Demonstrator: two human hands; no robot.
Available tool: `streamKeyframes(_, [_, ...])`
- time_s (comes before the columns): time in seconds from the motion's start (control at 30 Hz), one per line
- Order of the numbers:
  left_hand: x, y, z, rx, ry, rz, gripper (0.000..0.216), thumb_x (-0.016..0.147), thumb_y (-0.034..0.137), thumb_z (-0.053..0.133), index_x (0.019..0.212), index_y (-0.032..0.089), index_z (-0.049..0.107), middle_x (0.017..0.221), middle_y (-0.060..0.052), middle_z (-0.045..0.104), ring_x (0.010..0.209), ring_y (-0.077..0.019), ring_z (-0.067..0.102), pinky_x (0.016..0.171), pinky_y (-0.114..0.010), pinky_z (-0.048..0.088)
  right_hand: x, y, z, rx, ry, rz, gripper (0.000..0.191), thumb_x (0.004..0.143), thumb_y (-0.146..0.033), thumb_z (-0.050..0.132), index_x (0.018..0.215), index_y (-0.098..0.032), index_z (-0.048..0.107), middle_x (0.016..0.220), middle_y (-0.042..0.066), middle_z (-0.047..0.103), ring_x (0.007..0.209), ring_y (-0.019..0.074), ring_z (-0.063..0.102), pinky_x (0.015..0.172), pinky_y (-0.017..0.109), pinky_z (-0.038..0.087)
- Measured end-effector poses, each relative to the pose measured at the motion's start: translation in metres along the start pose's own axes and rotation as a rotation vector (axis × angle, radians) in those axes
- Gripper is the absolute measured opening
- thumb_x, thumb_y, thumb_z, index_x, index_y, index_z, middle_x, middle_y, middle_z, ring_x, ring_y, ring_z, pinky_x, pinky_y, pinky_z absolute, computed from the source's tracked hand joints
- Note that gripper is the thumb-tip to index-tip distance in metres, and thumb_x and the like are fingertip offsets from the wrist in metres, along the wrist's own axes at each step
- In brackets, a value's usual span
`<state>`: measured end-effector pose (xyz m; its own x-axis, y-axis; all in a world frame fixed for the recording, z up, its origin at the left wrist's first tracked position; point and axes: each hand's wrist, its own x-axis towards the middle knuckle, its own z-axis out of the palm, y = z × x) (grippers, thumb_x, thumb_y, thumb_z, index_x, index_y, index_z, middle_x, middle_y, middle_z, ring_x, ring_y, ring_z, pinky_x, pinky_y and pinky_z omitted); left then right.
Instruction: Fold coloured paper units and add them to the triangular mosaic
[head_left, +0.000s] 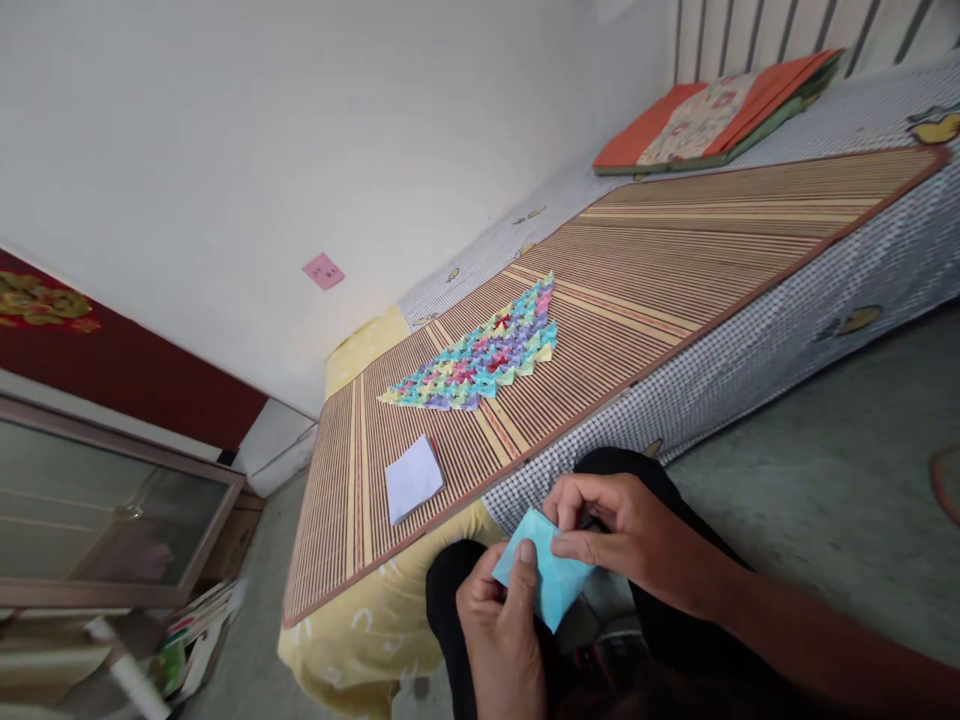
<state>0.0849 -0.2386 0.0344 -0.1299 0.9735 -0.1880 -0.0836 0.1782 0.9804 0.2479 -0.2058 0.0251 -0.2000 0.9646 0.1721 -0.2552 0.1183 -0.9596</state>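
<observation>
A light-blue sheet of folding paper (555, 580) is held up over my lap between both hands. My left hand (506, 620) pinches its left side, the thumb lying flat across the front. At the upper right edge my right hand (611, 525) has its thumb and bent fingers closed on the same paper. Faint creases run over the sheet. Beyond my hands, on the striped mat, lies a fan-shaped group of many small folded paper pieces (480, 360) in blue, yellow, pink and purple. Nearer to me rests a stack of pale paper squares (414, 480).
The striped mat (637, 300) covers a bed with a checked sheet (720, 390). A folded orange quilt (712, 110) sits at the far end. On the wall is a pink note (324, 271). A glass-fronted cabinet door (97, 510) stands at the left.
</observation>
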Motion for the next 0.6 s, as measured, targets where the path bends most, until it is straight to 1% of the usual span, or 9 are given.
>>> streamKeyframes(0.17, [-0.001, 0.0, 0.001, 0.106, 0.05, 0.06, 0.043, 0.076, 0.053, 0.079, 0.07, 0.011, 0.072, 0.061, 0.001, 0.053, 0.057, -0.01, 0.041, 0.053, -0.021, 0.038, -0.001, 0.0, 0.004, -0.071, 0.041, -0.011, 0.017, 0.078, -0.025, 0.073, 0.07, -0.019, 0.059, 0.076, 0.0, 0.06, 0.075, 0.0164, 0.054, 0.068, 0.029, 0.043])
streamKeyframes(0.43, [-0.004, 0.002, 0.009, 0.05, 0.092, 0.019, 0.044, 0.069, 0.054, 0.084, 0.068, 0.012, 0.071, 0.056, 0.001, 0.052, 0.054, -0.01, 0.041, 0.049, -0.02, 0.035, -0.001, 0.004, 0.007, -0.037, 0.068, 0.015, 0.016, 0.08, -0.027, 0.071, 0.073, -0.019, 0.059, 0.072, 0.0, 0.057, 0.071, 0.0151, 0.052, 0.063, 0.027, 0.043])
streamKeyframes(0.6, [-0.006, 0.004, 0.012, 0.044, 0.1, 0.025, 0.044, 0.067, 0.053, 0.085, 0.065, 0.013, 0.069, 0.055, 0.002, 0.05, 0.054, -0.0105, 0.042, 0.049, -0.02, 0.034, -0.001, 0.005, 0.007, -0.016, 0.07, 0.021, 0.016, 0.079, -0.026, 0.071, 0.072, -0.019, 0.059, 0.071, -0.001, 0.057, 0.069, 0.0149, 0.051, 0.061, 0.027, 0.042])
